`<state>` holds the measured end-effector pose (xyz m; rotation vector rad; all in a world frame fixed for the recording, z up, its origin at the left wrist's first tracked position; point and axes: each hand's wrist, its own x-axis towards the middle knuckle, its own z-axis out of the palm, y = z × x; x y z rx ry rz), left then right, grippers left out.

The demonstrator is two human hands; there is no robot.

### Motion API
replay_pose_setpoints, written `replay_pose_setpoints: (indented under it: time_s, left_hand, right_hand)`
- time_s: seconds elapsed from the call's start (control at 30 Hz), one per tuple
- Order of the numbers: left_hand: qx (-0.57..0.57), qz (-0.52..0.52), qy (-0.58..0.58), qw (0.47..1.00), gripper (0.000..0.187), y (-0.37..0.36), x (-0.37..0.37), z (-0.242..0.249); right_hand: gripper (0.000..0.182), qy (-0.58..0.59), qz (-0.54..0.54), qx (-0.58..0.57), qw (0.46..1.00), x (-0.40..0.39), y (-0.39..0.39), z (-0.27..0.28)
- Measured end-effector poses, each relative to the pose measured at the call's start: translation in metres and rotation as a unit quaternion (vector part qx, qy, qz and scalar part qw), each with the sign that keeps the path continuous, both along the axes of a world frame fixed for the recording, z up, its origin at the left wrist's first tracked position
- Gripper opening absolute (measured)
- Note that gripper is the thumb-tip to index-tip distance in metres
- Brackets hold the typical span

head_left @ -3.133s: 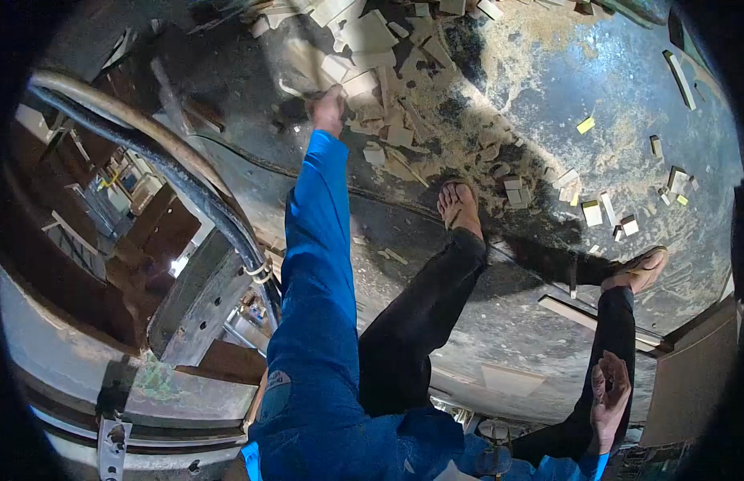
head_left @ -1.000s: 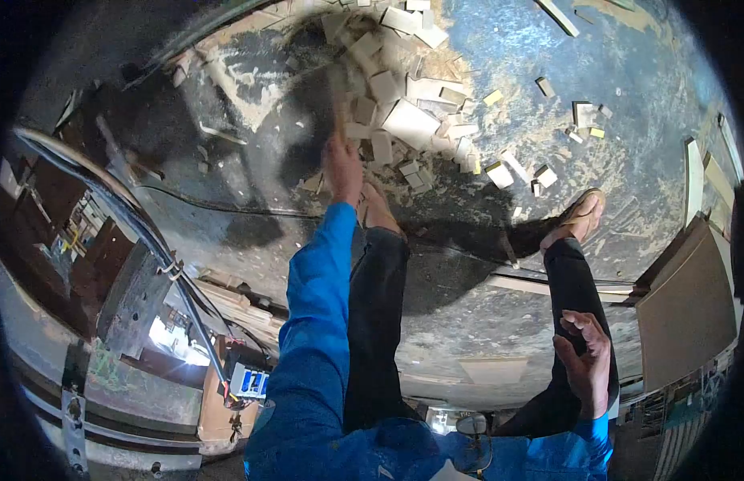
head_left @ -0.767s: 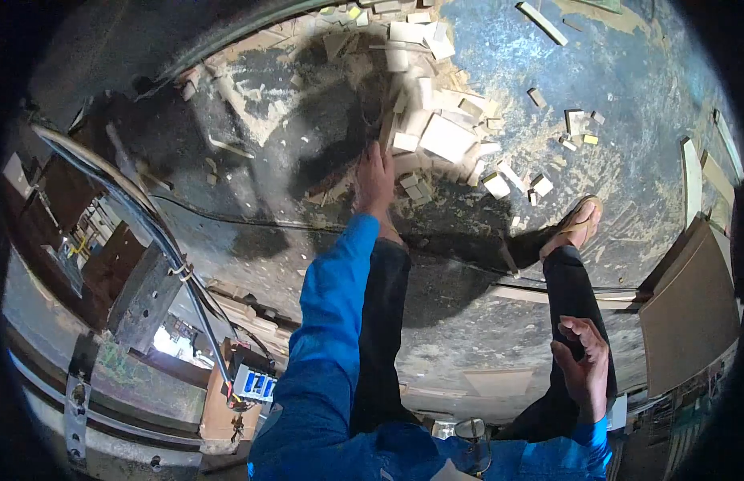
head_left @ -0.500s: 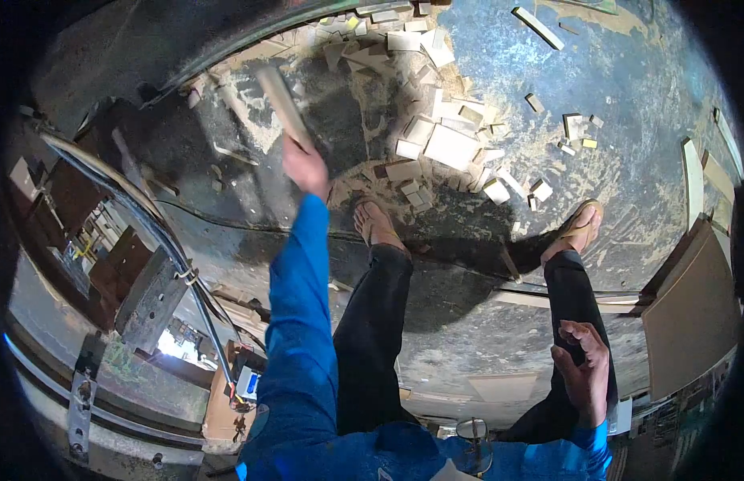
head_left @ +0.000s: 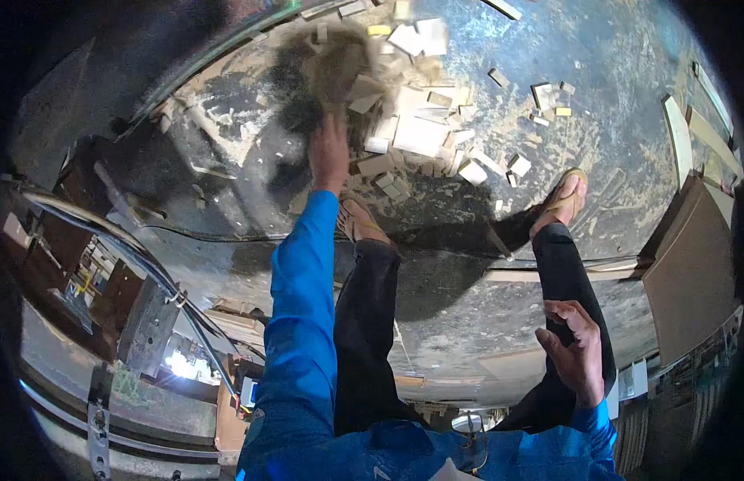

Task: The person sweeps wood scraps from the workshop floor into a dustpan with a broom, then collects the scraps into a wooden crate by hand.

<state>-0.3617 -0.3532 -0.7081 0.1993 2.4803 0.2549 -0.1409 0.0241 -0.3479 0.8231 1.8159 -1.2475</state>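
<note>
My left hand (head_left: 330, 152) reaches out over the worn dark floor, its fingers closed on what looks like a brown hand brush (head_left: 333, 76). Motion smears the brush, so its bristles and lower edge do not show clearly. Just right of it lies a heap of pale wood offcuts (head_left: 422, 135) mixed with sawdust. My right hand (head_left: 579, 353) is held above my right thigh, with the fingers bent a little and the thumb apart. Nothing is in it.
My sandalled feet stand on the floor, the left foot (head_left: 361, 222) close to the heap. Small loose blocks (head_left: 543, 96) lie to the right. Long strips (head_left: 678, 144) and a brown board (head_left: 693, 272) are at the far right. Cables (head_left: 147, 252) run along machinery at left.
My left hand and the brush have swung rightward, toward the offcuts. The whole view has shifted slightly. My right hand keeps nearly the same pose.
</note>
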Motion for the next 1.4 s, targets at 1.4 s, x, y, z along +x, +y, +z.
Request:
replay_pose_setpoints:
  time_s: [1.4]
  left_hand:
    - [-0.072, 0.318, 0.242, 0.914, 0.024, -0.153, 0.279, -0.013]
  right_hand:
    - [0.037, 0.030, 0.115, 0.008, 0.993, 0.116, -0.028, 0.009]
